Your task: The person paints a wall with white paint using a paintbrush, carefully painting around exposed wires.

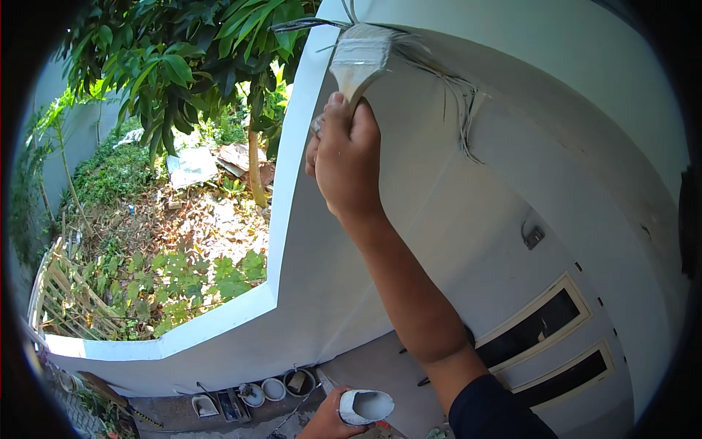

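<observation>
The right hand (345,161) squeezes a brush (360,57) that loose strands (414,51) might snag, and the left hand (329,418) grips a cup (364,407) that could spill if tipped.

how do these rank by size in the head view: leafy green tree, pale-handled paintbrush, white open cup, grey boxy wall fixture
1. Leafy green tree
2. Pale-handled paintbrush
3. White open cup
4. Grey boxy wall fixture
Apparent sizes only; depth differs.
</observation>
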{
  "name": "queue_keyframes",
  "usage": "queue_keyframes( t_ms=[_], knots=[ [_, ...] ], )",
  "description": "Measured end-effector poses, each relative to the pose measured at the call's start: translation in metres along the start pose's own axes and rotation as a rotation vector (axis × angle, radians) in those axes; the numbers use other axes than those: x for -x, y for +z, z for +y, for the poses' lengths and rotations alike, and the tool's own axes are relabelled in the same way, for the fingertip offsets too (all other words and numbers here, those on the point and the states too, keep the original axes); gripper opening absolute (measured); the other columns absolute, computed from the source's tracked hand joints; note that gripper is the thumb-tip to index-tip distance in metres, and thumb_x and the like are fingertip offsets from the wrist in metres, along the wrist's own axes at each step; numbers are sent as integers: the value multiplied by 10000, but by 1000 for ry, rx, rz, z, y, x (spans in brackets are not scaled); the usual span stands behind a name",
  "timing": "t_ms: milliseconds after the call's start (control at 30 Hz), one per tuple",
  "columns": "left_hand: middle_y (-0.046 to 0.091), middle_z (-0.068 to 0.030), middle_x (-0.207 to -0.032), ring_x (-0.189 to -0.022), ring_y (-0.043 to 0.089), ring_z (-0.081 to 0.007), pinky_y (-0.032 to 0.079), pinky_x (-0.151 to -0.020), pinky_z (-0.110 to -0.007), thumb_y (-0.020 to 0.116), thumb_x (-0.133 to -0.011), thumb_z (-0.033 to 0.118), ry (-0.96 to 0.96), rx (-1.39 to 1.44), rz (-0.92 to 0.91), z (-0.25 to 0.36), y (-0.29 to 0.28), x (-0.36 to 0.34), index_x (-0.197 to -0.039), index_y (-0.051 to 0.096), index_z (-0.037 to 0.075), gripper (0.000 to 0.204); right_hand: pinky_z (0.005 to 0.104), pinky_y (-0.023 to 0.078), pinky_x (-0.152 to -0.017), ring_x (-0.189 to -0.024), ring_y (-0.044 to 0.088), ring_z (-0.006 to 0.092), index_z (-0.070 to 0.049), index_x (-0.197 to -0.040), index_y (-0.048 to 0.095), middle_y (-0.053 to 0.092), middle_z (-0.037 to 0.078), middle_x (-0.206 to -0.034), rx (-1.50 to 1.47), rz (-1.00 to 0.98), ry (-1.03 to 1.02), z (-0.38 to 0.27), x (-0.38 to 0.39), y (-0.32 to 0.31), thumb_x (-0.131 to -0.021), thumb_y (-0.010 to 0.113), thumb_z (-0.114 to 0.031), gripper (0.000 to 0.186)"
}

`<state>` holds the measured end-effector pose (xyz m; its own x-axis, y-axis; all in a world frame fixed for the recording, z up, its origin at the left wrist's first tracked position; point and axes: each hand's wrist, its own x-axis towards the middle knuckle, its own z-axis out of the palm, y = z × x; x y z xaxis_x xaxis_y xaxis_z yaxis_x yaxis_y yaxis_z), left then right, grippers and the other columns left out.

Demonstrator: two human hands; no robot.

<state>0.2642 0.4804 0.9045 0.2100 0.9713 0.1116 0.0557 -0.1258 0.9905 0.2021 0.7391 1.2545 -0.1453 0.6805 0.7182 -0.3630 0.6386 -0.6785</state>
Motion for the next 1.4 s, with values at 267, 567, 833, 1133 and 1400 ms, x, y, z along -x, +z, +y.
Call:
queue_keyframes(
  t_ms=[267, 567, 833, 1133, 1400],
  knots=[
    [636, -200, -1178, -1131, 640, -341, 499, -981, -426, 947, -644, 318, 80, 25, 108, -5, -6, 1, -1304, 520, 7, 846, 294, 315, -467, -530, 370, 100, -119, -906, 412, 445, -7, -761, -203, 178, 204, -46, -1, -16, -1080, 439, -275, 236],
    [607, -183, -1220, -1147, 641, -282, 504, -1004, -389, 991, -633, 356, -30, -37, 17, 0, -7, 3, -1326, 478, -9, 937, 290, 299, -425, -483, 364, 67, -107, -911, 377, 439, -7, -749, 109, -75, -16, 2, 20, -4, -1127, 444, -303, 299],
    [625, -183, -1205, -1145, 645, -294, 507, -998, -395, 986, -625, 369, 2, -55, 67, 5, -10, 7, -1314, 502, -1, 920, 410, 474, -579, -553, 588, 258, -1, -999, 546, 573, 150, -702, 822, -204, -212, -30, 4, -92, -1097, 525, -262, 280],
    [633, -161, -1188, -1129, 644, -276, 503, -986, -387, 985, -636, 348, 32, -79, 46, 5, -6, 5, -1329, 479, 11, 922, 397, 479, -605, -583, 576, 203, 0, -979, 577, 597, 104, -732, 1061, 12, -242, -50, -29, -152, -1090, 522, -277, 303],
    [633, -163, -1189, -1123, 644, -275, 501, -988, -387, 984, -648, 342, 55, -79, 65, -3, -3, 4, -1325, 477, 13, 907, 324, 326, -484, -522, 389, 109, -80, -1018, 419, 393, 4, -750, -153, 305, 71, -40, 3, -72, -1112, 451, -304, 245]
  ],
)
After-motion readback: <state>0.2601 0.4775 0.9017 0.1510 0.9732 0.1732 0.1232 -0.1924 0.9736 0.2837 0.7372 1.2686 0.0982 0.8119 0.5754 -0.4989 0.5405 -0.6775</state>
